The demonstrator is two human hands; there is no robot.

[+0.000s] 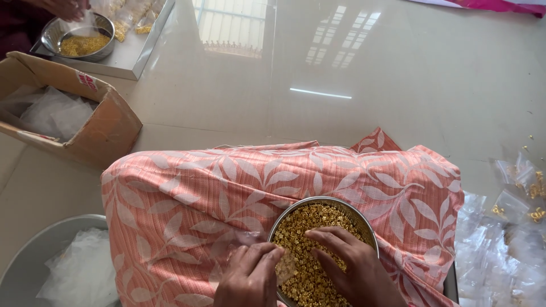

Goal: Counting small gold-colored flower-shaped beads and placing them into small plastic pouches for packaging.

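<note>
A round steel bowl (pixel 296 209) full of small gold-coloured beads (pixel 313 219) rests on my lap, which is covered by peach cloth with a white leaf print (pixel 187 193). My right hand (pixel 355 267) lies inside the bowl, fingers bent down into the beads. My left hand (pixel 247 273) sits at the bowl's left rim and pinches a small clear plastic pouch (pixel 284 267) whose mouth lies over the beads. Whether beads are in the pouch cannot be told.
Several small clear pouches, some with gold beads (pixel 512 227), lie on the floor at right. A grey tub with plastic bags (pixel 34 250) is at lower left, an open cardboard box (pixel 108 128) beside it. Far left, another person's hand (pixel 65 8) works over a second steel bowl (pixel 54 34) on a tray.
</note>
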